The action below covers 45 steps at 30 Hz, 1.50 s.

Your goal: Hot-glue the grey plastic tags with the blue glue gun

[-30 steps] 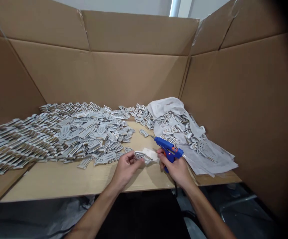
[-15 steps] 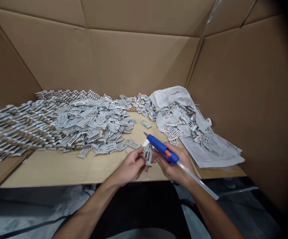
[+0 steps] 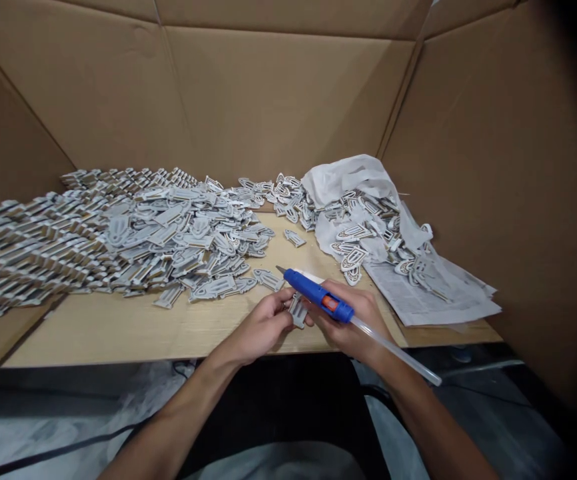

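Observation:
In my right hand is a blue glue gun, its nozzle aimed to the upper left and a long clear glue stick coming out of its back end. My left hand pinches a small grey arch-shaped piece with slots cut in it. The fingertips of my right hand are close to that piece, partly hidden under the gun; whether they touch it I cannot tell. Just beyond my left hand a similar loose piece lies on the board.
A big heap of grey pieces lies left of centre, beside neatly stacked rows. On the right, more pieces spill from white wrapping paper over newspaper sheets. Cardboard walls enclose the back and sides.
The grey piece has tipped and sunk lower between my fingers, now partly covered by the gun. The glue gun has shifted slightly left across it. The whole view has moved a little.

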Tool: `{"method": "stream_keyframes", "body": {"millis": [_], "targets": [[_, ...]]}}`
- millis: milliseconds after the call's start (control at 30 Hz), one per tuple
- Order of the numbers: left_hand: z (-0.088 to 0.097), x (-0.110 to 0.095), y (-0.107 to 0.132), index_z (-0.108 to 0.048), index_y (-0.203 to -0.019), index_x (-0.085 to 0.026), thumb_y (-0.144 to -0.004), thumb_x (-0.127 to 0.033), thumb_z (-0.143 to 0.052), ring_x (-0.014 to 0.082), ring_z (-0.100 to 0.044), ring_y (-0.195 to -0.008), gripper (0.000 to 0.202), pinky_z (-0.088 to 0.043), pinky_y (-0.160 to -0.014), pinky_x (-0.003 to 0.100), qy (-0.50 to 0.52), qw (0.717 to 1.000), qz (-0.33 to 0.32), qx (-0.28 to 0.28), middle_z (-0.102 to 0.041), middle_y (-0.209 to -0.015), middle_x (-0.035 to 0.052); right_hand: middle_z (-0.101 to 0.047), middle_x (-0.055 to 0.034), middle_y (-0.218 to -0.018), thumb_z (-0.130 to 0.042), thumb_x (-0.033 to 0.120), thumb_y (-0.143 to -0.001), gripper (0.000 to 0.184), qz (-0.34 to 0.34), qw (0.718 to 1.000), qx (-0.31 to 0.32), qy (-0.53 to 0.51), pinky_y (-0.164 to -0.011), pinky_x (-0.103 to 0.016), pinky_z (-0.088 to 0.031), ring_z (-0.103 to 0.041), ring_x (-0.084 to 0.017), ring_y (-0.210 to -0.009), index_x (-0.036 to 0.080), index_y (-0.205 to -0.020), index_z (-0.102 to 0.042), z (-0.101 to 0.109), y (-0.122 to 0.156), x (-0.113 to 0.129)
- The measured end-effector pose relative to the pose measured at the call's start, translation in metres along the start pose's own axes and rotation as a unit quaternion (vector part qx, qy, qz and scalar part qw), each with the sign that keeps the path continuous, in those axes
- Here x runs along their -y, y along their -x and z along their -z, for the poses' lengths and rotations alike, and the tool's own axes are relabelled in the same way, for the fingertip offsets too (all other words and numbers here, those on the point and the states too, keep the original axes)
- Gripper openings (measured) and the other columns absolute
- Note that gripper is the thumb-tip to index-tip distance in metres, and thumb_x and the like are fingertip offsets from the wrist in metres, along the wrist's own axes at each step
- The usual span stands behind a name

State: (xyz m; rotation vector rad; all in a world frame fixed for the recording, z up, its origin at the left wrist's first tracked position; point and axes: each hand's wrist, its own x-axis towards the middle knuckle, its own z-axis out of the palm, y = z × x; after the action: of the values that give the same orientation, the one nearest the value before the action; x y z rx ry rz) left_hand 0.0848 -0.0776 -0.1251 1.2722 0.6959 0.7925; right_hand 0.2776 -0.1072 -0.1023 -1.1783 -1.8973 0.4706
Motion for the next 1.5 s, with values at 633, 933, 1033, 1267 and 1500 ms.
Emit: {"method": "stream_keyframes", "body": {"millis": [633, 933, 1033, 1267, 1500], "targets": [[0.003, 0.003, -0.001, -0.07, -0.107, -0.015, -0.087, -0.027, -0.068, 0.0192, -0.063, -0.095, 0.023, -0.047, -0.092, 0.03, -0.047, 0.998, -0.037, -0.005, -0.072, -0.099, 0.0067, -0.071, -0.0042, -0.085, -0.06, 0.02, -0.095, 0.011, 0.071, 0.997, -0.003, 0.019, -0.076, -0.03, -0.051, -0.065, -0.02, -0.08, 0.023, -0.091, -0.07, -0.006, -0.002, -0.005], [-0.008, -0.001, -0.003, -0.05, -0.113, -0.018, -0.088, -0.033, -0.072, 0.018, -0.069, -0.071, 0.037, -0.052, -0.066, 0.029, 0.11, 0.99, -0.027, -0.088, -0.073, -0.087, 0.0066, -0.07, -0.0046, -0.076, -0.07, 0.046, -0.093, 0.025, -0.068, 0.99, -0.114, -0.038, -0.065, -0.032, -0.054, -0.065, -0.02, -0.066, 0.021, -0.091, -0.071, -0.001, 0.003, -0.004], [-0.01, 0.0, -0.006, -0.045, -0.102, -0.02, -0.092, -0.035, -0.067, 0.0228, -0.074, -0.076, 0.028, -0.05, -0.057, 0.026, 0.153, 0.976, -0.048, -0.15, -0.075, -0.089, 0.0086, -0.06, -0.001, -0.061, -0.067, 0.058, -0.091, 0.04, -0.126, 0.988, -0.054, -0.069, -0.053, -0.027, -0.049, -0.055, -0.015, -0.051, 0.019, -0.083, -0.068, 0.009, 0.006, -0.007], [-0.012, 0.001, -0.008, -0.047, -0.103, -0.018, -0.088, -0.03, -0.07, 0.018, -0.074, -0.066, 0.03, -0.057, -0.057, 0.025, 0.128, 0.971, -0.074, -0.185, -0.074, -0.084, 0.0037, -0.059, 0.0, -0.064, -0.059, 0.06, -0.097, 0.044, -0.165, 0.972, 0.091, -0.137, -0.046, -0.023, -0.041, -0.05, -0.011, -0.048, 0.019, -0.082, -0.061, 0.005, 0.012, -0.018], [-0.013, 0.001, -0.007, -0.048, -0.111, -0.017, -0.081, -0.021, -0.078, 0.0221, -0.079, -0.086, 0.043, -0.065, -0.073, 0.03, 0.135, 0.97, -0.053, -0.194, -0.075, -0.093, 0.0042, -0.063, -0.0011, -0.068, -0.057, 0.061, -0.099, 0.046, -0.179, 0.964, 0.104, -0.164, -0.045, -0.024, -0.045, -0.056, -0.012, -0.047, 0.017, -0.09, -0.064, -0.003, 0.014, -0.028]]}}
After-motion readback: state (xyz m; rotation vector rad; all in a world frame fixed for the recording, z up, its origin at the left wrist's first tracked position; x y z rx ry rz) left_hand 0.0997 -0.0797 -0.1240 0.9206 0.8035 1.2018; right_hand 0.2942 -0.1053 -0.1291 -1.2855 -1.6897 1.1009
